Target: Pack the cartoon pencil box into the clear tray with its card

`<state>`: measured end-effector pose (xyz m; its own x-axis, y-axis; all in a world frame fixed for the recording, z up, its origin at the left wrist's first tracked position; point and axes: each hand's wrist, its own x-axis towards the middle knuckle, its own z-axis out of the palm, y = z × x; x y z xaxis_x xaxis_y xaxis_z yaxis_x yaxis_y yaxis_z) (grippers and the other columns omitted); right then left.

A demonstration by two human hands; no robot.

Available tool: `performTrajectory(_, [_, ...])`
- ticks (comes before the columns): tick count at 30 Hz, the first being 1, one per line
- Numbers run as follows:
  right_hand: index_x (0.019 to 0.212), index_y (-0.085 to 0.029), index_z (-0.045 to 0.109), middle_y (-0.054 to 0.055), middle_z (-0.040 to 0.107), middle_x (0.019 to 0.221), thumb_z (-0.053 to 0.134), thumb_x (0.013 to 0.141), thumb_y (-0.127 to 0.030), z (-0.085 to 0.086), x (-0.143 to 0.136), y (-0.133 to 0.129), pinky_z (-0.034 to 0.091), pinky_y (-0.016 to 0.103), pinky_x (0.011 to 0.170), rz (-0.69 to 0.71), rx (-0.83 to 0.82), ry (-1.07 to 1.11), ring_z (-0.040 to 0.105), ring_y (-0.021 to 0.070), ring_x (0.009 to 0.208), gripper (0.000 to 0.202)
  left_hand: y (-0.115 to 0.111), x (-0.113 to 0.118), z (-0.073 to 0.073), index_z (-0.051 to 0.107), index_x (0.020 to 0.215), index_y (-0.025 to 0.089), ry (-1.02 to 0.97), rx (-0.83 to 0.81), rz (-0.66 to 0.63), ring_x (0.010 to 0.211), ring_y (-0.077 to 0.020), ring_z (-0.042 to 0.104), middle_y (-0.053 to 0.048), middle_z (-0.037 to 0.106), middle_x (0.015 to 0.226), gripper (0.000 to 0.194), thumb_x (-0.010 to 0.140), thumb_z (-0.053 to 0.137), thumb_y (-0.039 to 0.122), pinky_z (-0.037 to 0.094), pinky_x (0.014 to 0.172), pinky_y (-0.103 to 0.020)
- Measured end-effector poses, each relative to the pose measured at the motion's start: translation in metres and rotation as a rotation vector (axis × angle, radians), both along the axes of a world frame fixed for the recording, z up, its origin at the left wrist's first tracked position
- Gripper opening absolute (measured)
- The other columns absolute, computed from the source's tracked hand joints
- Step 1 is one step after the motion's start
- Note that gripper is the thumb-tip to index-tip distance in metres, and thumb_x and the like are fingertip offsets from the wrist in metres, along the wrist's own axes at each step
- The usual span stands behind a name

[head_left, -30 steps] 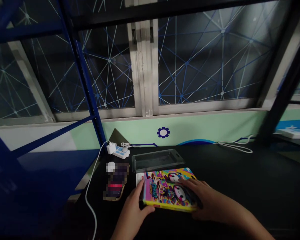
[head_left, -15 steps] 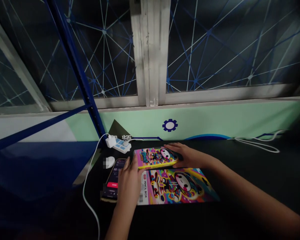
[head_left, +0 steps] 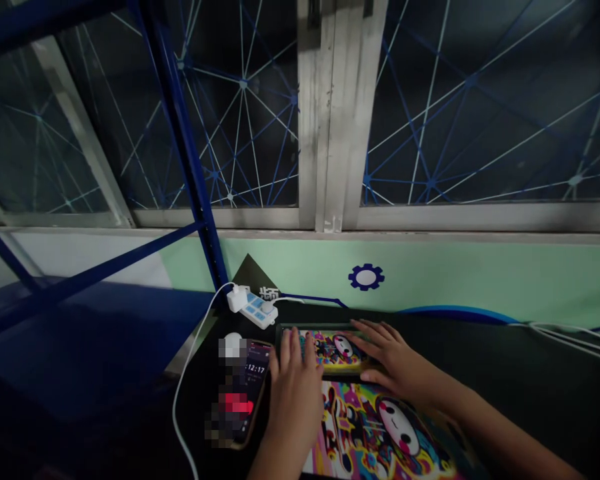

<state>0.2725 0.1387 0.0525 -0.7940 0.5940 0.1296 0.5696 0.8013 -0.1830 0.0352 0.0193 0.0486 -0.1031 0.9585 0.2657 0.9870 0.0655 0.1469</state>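
Since half a second ago our hands have drawn in over the box (head_left: 336, 351), which now sits inside the clear tray (head_left: 280, 331) at the far edge of the table (head_left: 530, 380), where before it was held just above the card (head_left: 380, 433). Our left hand (head_left: 294, 393) lies flat, palm down, fingers stretched forward and a little spread, their tips on the left end of the box. Our right hand (head_left: 397, 363) comes in from the right, forearm slanting across the table, palm down, fingers splayed over the box's right end. Neither hand closes around anything; both press open on top.

We count one box, one tray and one printed card, the card lying just nearer to us than the box and partly under our wrists. Left of the box lies one phone (head_left: 245, 393), its screen lit. Behind the box to the left sits one power strip (head_left: 257, 310), and one white cable (head_left: 190, 373) runs from it past the phone.
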Motion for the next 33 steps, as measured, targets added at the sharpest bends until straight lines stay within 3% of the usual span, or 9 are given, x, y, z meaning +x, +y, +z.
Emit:
performTrajectory(4, [0.161, -0.035, 0.027, 0.012, 0.037, 0.164, 0.057, 0.094, -0.064, -0.001, 0.008, -0.048, 0.031, 0.067, 0.117, 0.034, 0.072, 0.046, 0.036, 0.0397, 0.149, 0.079, 0.019, 0.015, 0.004, 0.037, 0.157, 0.023, -0.082, -0.001, -0.171, 0.156, -0.0342, 0.022, -0.015, 0.033, 0.166, 0.060, 0.105, 0.028, 0.051, 0.030, 0.122, -0.057])
performTrajectory(7, [0.164, -0.035, 0.013, 0.010, 0.029, 0.167, 0.063, 0.089, -0.066, -0.007, 0.026, -0.096, 0.040, 0.062, 0.114, 0.115, -0.027, -0.001, 0.034, 0.0392, 0.149, 0.095, 0.031, 0.020, -0.002, 0.036, 0.158, 0.025, -0.123, -0.065, -0.237, 0.156, -0.0373, 0.021, -0.015, 0.033, 0.166, 0.072, 0.099, 0.029, 0.067, 0.025, 0.122, -0.064])
performTrajectory(10, [0.164, -0.037, 0.008, 0.007, 0.024, 0.168, 0.067, 0.087, -0.060, -0.019, 0.048, -0.134, 0.045, 0.060, 0.112, 0.109, -0.109, -0.033, 0.032, 0.0389, 0.150, 0.099, 0.033, 0.018, -0.011, 0.036, 0.158, 0.026, -0.121, -0.117, -0.279, 0.155, -0.0388, 0.024, -0.015, 0.033, 0.166, 0.074, 0.097, 0.034, 0.070, 0.019, 0.122, -0.067])
performTrajectory(15, [0.162, -0.039, 0.016, 0.005, 0.041, 0.162, 0.069, 0.086, -0.039, -0.033, 0.072, -0.172, 0.049, 0.058, 0.109, -0.004, -0.117, -0.033, 0.048, 0.0408, 0.141, 0.093, 0.019, 0.018, -0.012, 0.035, 0.158, 0.027, -0.106, -0.141, -0.367, 0.156, -0.0376, 0.021, -0.013, 0.031, 0.167, 0.075, 0.096, 0.043, 0.070, 0.017, 0.123, -0.065])
performTrajectory(20, [0.160, -0.046, 0.017, -0.001, 0.055, 0.152, 0.057, 0.096, -0.029, -0.005, 0.085, -0.200, 0.053, 0.049, 0.108, -0.009, -0.057, -0.098, 0.059, 0.0316, 0.133, 0.077, -0.005, 0.028, -0.004, 0.043, 0.153, 0.033, -0.103, -0.126, -0.435, 0.154, -0.0321, 0.029, -0.006, 0.038, 0.164, 0.058, 0.102, 0.037, 0.059, 0.023, 0.124, -0.061])
performTrajectory(23, [0.159, -0.047, 0.021, -0.001, 0.054, 0.153, 0.056, 0.097, -0.028, 0.018, 0.114, -0.203, 0.055, 0.045, 0.106, -0.110, 0.014, -0.116, 0.060, 0.0293, 0.132, 0.074, -0.015, 0.032, -0.004, 0.051, 0.148, 0.034, -0.109, -0.089, -0.414, 0.151, -0.0305, 0.036, -0.004, 0.046, 0.160, 0.047, 0.105, 0.036, 0.046, 0.029, 0.122, -0.061])
performTrajectory(26, [0.158, -0.045, 0.029, 0.001, 0.049, 0.157, 0.049, 0.094, -0.017, 0.027, 0.155, -0.186, 0.055, 0.046, 0.105, -0.300, 0.220, -0.077, 0.057, 0.0309, 0.135, 0.072, -0.020, 0.035, -0.005, 0.054, 0.146, 0.033, -0.111, -0.048, -0.394, 0.150, -0.0307, 0.038, -0.003, 0.048, 0.158, 0.044, 0.105, 0.039, 0.040, 0.030, 0.121, -0.061])
performTrajectory(29, [0.156, -0.044, 0.034, 0.002, 0.049, 0.157, 0.043, 0.086, -0.004, 0.019, 0.185, -0.156, 0.052, 0.051, 0.106, -0.361, 0.407, -0.108, 0.055, 0.0316, 0.137, 0.081, -0.021, 0.036, -0.003, 0.056, 0.144, 0.032, -0.107, -0.020, -0.386, 0.149, -0.0310, 0.041, -0.004, 0.050, 0.157, 0.043, 0.104, 0.041, 0.040, 0.033, 0.120, -0.061])
performTrajectory(33, [0.155, -0.046, 0.035, 0.000, 0.058, 0.150, 0.049, 0.086, -0.008, -0.002, 0.202, -0.127, 0.055, 0.058, 0.100, -0.305, 0.513, -0.198, 0.061, 0.0332, 0.130, 0.080, -0.021, 0.036, -0.002, 0.059, 0.142, 0.033, -0.104, -0.004, -0.380, 0.146, -0.0301, 0.045, -0.004, 0.053, 0.154, 0.042, 0.104, 0.041, 0.041, 0.036, 0.118, -0.059])
